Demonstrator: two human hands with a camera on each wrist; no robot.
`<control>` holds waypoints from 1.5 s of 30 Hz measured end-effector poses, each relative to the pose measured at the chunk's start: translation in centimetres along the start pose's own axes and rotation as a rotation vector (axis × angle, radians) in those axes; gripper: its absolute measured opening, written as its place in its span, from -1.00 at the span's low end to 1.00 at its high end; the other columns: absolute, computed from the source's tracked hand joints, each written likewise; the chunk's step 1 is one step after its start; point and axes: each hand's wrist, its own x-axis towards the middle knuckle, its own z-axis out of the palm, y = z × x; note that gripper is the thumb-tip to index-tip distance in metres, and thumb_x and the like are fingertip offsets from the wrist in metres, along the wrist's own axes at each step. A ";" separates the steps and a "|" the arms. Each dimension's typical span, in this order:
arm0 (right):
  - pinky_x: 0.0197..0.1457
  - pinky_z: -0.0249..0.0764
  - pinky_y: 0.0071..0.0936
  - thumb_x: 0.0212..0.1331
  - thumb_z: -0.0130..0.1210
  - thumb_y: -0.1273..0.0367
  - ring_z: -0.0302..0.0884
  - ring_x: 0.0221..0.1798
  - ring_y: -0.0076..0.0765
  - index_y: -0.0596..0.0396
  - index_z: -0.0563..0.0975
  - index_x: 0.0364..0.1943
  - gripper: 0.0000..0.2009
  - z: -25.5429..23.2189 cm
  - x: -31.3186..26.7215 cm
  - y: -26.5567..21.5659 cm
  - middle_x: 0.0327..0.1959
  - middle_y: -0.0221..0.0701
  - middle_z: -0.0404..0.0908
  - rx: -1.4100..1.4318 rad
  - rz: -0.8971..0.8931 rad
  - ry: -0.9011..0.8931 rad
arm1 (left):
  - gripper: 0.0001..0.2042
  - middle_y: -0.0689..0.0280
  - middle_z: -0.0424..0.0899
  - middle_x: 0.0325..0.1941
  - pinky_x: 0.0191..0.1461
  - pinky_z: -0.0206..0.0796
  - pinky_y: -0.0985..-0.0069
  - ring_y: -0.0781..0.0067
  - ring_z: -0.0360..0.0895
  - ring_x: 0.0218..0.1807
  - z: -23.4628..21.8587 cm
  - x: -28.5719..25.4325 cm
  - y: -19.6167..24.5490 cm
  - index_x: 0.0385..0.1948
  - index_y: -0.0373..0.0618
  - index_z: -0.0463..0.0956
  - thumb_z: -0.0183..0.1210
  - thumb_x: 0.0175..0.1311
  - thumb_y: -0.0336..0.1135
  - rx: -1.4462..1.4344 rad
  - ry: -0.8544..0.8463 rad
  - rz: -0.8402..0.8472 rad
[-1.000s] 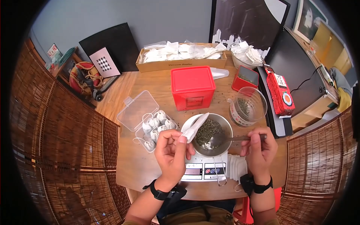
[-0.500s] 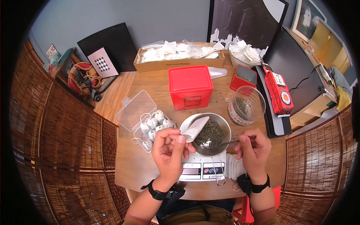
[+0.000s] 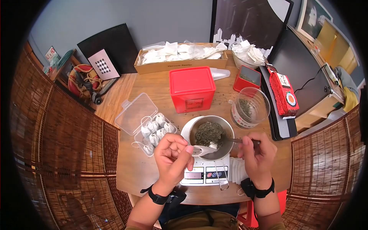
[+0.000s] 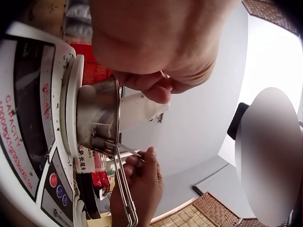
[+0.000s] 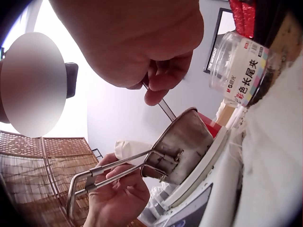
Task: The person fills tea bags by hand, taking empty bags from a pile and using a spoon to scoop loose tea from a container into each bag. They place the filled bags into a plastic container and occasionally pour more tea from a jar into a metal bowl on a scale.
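My left hand [image 3: 172, 157] pinches a small white pouch [image 3: 203, 150] between thumb and finger. The pouch reaches over the near rim of a steel cup [image 3: 225, 151], and in the left wrist view it overlaps that rim. Dried crushed leaves [image 3: 207, 132] lie in the cup, with a small white patch at the pouch end. My right hand [image 3: 258, 155] grips a metal spoon [image 3: 239, 141] by its handle; its bowl dips among the leaves on the right side. The cup, with its wire handle [image 5: 113, 163], stands on a white kitchen scale [image 3: 188, 180].
Left of the scale is a clear lidded box [image 3: 136, 115] with several filled, tied pouches [image 3: 157, 128]. Behind stand a red tin [image 3: 192, 90] and a carton of white pouches [image 3: 180, 66]. A clear tub [image 3: 251, 107] sits right; flat pouches [image 3: 238, 170] lie beside the scale.
The pouch has swung from pointing up and away to lying low across the near side of the cup. The spoon has dipped out of the leaves' lower edge and back toward the right side.
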 end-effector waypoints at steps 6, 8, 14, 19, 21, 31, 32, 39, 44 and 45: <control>-0.36 0.54 -0.64 0.58 0.21 0.47 0.68 -0.41 -0.62 0.28 0.61 0.00 -0.88 0.3 0.6 0.4 -0.31 -0.37 0.74 0.267 0.273 -0.007 | -0.84 0.40 0.56 -0.48 -0.61 0.16 0.68 0.74 0.28 -0.66 0.0 0.1 0.1 -0.08 -0.20 0.44 0.20 0.47 -0.65 0.058 -0.063 -0.035; -0.34 0.53 -0.65 0.59 0.19 0.46 0.68 -0.38 -0.63 0.27 0.61 0.04 -0.87 0.2 0.8 0.7 -0.28 -0.37 0.74 0.309 0.301 -0.017 | -0.84 0.41 0.57 -0.48 -0.60 0.12 0.69 0.75 0.27 -0.66 -0.3 0.1 0.0 -0.10 -0.20 0.44 0.21 0.47 -0.66 0.075 -0.081 -0.037; -0.29 0.49 -0.66 0.59 0.21 0.45 0.64 -0.33 -0.65 0.24 0.59 0.12 -0.82 0.3 1.2 1.3 -0.19 -0.37 0.72 0.450 0.417 -0.069 | -0.86 0.42 0.64 -0.43 -0.50 0.04 0.76 0.79 0.36 -0.55 0.2 0.2 -0.3 -0.08 -0.21 0.55 0.27 0.46 -0.63 0.112 -0.023 -0.040; -0.30 0.50 -0.61 0.65 0.15 0.38 0.65 -0.34 -0.59 0.24 0.59 0.15 -0.79 0.2 1.3 2.0 -0.15 -0.33 0.71 0.541 0.489 -0.103 | -0.89 0.38 0.71 -0.34 -0.46 0.04 0.77 0.81 0.38 -0.49 -0.1 0.0 0.1 -0.01 -0.24 0.65 0.30 0.53 -0.50 0.104 -0.036 -0.162; -0.30 0.50 -0.61 0.67 0.12 0.33 0.65 -0.35 -0.57 0.24 0.59 0.15 -0.76 0.1 1.4 2.3 -0.15 -0.32 0.70 0.572 0.516 -0.098 | -0.88 0.36 0.71 -0.32 -0.46 0.03 0.77 0.82 0.37 -0.49 -0.2 0.2 0.1 0.00 -0.24 0.65 0.29 0.54 -0.49 0.098 -0.036 -0.154; -0.30 0.49 -0.61 0.71 0.07 0.24 0.64 -0.35 -0.56 0.22 0.60 0.19 -0.69 0.2 1.4 2.3 -0.16 -0.34 0.65 0.639 0.562 -0.092 | -0.72 0.22 0.83 -0.19 -0.36 0.18 0.79 0.82 0.48 -0.41 0.9 0.3 -0.7 0.21 -0.31 0.61 0.28 0.54 -0.54 0.327 0.007 0.022; -0.30 0.49 -0.61 0.71 0.07 0.24 0.64 -0.35 -0.56 0.22 0.60 0.19 -0.69 0.2 1.4 2.3 -0.16 -0.34 0.65 0.640 0.563 -0.092 | -0.72 0.22 0.83 -0.19 -0.36 0.18 0.79 0.82 0.48 -0.41 0.9 0.3 -0.7 0.21 -0.31 0.61 0.28 0.54 -0.54 0.328 0.007 0.021; -0.31 0.47 -0.63 0.70 0.09 0.23 0.62 -0.36 -0.59 0.21 0.59 0.20 -0.69 0.3 1.4 2.3 -0.15 -0.37 0.64 0.653 0.562 -0.086 | -0.78 0.14 0.87 -0.09 0.03 0.56 0.64 0.55 0.79 -0.07 -0.3 0.2 -1.2 0.14 -0.37 0.65 0.29 0.54 -0.57 0.428 -0.011 -0.028; -0.33 0.46 -0.63 0.70 0.09 0.23 0.61 -0.36 -0.61 0.20 0.59 0.20 -0.70 0.2 1.4 2.7 -0.15 -0.39 0.65 0.699 0.575 -0.089 | -0.85 0.30 0.85 -0.15 -0.31 0.16 0.83 0.91 0.42 -0.37 0.1 0.4 -1.6 0.02 -0.32 0.75 0.34 0.51 -0.55 0.392 0.064 0.015; -0.34 0.45 -0.63 0.70 0.09 0.24 0.60 -0.37 -0.62 0.20 0.59 0.20 -0.70 0.2 1.4 2.7 -0.15 -0.39 0.65 0.717 0.583 -0.083 | -0.85 0.30 0.81 -0.10 -0.31 0.15 0.82 0.89 0.38 -0.37 -0.4 0.4 -1.8 0.02 -0.31 0.75 0.34 0.51 -0.56 0.434 0.043 0.048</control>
